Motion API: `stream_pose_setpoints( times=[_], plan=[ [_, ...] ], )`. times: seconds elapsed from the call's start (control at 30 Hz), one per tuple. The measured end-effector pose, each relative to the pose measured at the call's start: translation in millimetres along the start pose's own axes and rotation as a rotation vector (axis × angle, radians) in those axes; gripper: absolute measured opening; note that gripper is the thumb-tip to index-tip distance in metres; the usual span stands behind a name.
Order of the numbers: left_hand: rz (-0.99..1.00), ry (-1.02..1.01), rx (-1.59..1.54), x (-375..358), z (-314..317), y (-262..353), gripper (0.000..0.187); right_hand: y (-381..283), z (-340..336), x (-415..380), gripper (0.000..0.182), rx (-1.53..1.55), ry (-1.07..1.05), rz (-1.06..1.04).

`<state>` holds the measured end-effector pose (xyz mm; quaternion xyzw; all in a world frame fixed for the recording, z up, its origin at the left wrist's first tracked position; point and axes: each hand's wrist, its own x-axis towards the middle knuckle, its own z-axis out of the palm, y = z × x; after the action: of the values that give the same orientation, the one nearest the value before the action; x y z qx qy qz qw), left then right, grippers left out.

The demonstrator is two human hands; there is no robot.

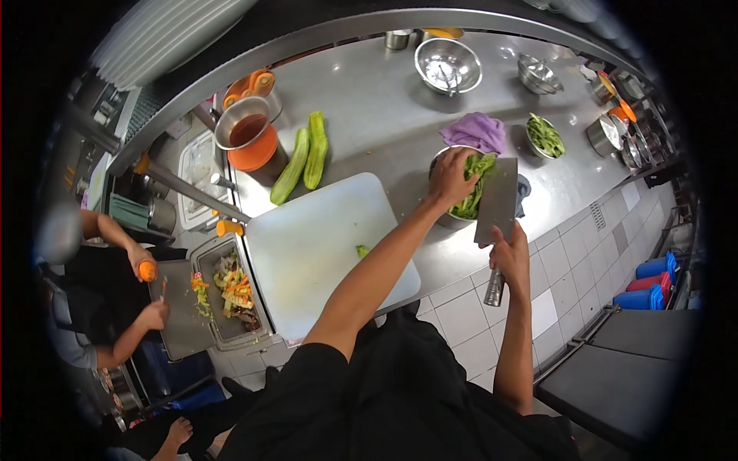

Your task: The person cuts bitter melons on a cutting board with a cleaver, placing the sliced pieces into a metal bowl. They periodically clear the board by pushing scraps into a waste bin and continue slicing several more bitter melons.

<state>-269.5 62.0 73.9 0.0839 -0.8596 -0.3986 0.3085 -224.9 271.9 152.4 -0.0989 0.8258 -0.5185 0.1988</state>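
Observation:
My right hand (509, 257) is wrapped round the handle of a cleaver (498, 201), whose wide blade stands beside a heap of cut green vegetable (470, 201). The greens lie in a metal bowl (452, 220), mostly hidden under them and my arm. My left hand (453, 178) is over the bowl with its fingers curled onto the greens, which touch the blade. Just behind the bowl is a crumpled purple cloth (475, 133). Left of my left arm, a white cutting board (323, 246) carries a small green scrap (362, 250).
Two peeled long green gourds (301, 165) lie behind the board. Farther right stand a bowl of cut greens (546, 138) and an empty steel bowl (448, 65). At left, a co-worker's hands (146, 269) hold an orange vegetable and a tool near a scrap bin (254, 323).

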Motion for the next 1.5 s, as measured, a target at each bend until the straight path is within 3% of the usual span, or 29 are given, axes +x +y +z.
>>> stream_pose_setpoints(
  times=[0.07, 0.13, 0.2, 0.27, 0.33, 0.43, 0.5, 0.57, 0.7, 0.77, 0.83, 0.9, 0.93, 1.0, 1.07, 1.13, 1.2, 1.27, 1.33, 1.43, 1.5],
  plan=[
    [0.055, 0.049, 0.143, -2.8, 12.4, -15.0, 0.045, 8.6, -23.8, -6.2, 0.022, -0.039, 0.079, 0.041],
    [-0.012, 0.017, -0.059, -19.3, -17.5, -22.2, 0.042, 17.8, -45.1, -14.8, 0.021, -0.033, 0.105, 0.029],
    [-0.048, 0.117, -0.018, -51.7, -61.2, -35.1, 0.036, 27.3, -61.1, -25.9, 0.02, -0.017, 0.13, 0.034],
    [-0.143, 0.085, 0.245, -109.9, -107.7, -52.1, 0.04, 34.4, -71.9, -30.9, 0.019, 0.008, 0.127, 0.052],
    [-0.313, -0.111, 0.579, -172.9, -139.2, -38.2, 0.043, 37.9, -76.0, -33.2, 0.019, 0.021, 0.113, 0.075],
    [-0.353, -0.257, 0.599, -232.1, -156.1, -43.4, 0.039, 40.3, -75.4, -31.1, 0.02, 0.051, 0.119, 0.101],
    [-0.395, -0.236, 0.491, -244.5, -151.8, -60.4, 0.037, 34.7, -72.5, -27.7, 0.02, 0.042, 0.077, 0.106],
    [-0.515, -0.189, 0.217, -233.2, -142.0, -56.1, 0.032, 32.9, -73.0, -21.9, 0.02, 0.03, 0.032, 0.101],
    [-0.343, -0.034, -0.1, -137.3, -102.0, 15.7, 0.033, 30.5, -72.8, -12.4, 0.02, 0.03, 0.006, 0.052],
    [-0.162, 0.025, -0.122, -93.6, -74.7, 20.3, 0.038, 25.5, -72.9, -9.0, 0.02, 0.03, -0.015, 0.021],
    [-0.292, -0.142, 0.009, -55.7, -87.2, 27.4, 0.051, 20.5, -75.8, -7.5, 0.02, 0.02, -0.022, -0.005],
    [-0.137, 0.189, 0.279, -46.5, -90.0, -39.7, 0.052, 10.7, -74.8, -12.5, 0.021, 0.017, -0.022, -0.03],
    [-0.178, 0.295, 0.394, -42.4, -105.5, -79.6, 0.054, 9.2, -74.6, -15.3, 0.022, 0.021, -0.006, -0.034],
    [-0.516, 0.482, 0.764, -49.0, -139.3, -141.5, 0.056, 13.1, -74.9, -19.8, 0.024, 0.032, -0.016, -0.034],
    [-0.939, 0.397, 0.87, -55.2, -175.3, -161.6, 0.061, 14.8, -68.6, -30.2, 0.026, 0.077, 0.016, -0.006],
    [-1.014, 0.191, 0.814, -74.0, -198.0, -201.6, 0.054, 20.2, -61.5, -36.0, 0.027, 0.089, 0.002, -0.004],
    [-0.945, 0.237, 0.68, -85.0, -210.3, -235.6, 0.05, 22.8, -50.6, -39.6, 0.027, 0.138, -0.021, 0.034],
    [-0.882, 0.275, 0.549, -97.0, -226.3, -237.0, 0.047, 18.1, -38.7, -45.5, 0.025, 0.129, -0.042, 0.05],
    [-0.831, 0.344, 0.144, -110.1, -244.2, -232.6, 0.04, 16.8, -24.6, -48.4, 0.023, 0.163, -0.085, 0.024],
    [-0.796, 0.389, -0.102, -154.0, -266.0, -214.0, 0.042, 8.6, -5.0, -51.9, 0.02, 0.148, -0.172, 0.016],
    [-0.801, 0.391, -0.09, -175.8, -284.2, -177.1, 0.043, 5.2, 8.1, -53.2, 0.021, 0.148, -0.256, 0.016]
  ],
)
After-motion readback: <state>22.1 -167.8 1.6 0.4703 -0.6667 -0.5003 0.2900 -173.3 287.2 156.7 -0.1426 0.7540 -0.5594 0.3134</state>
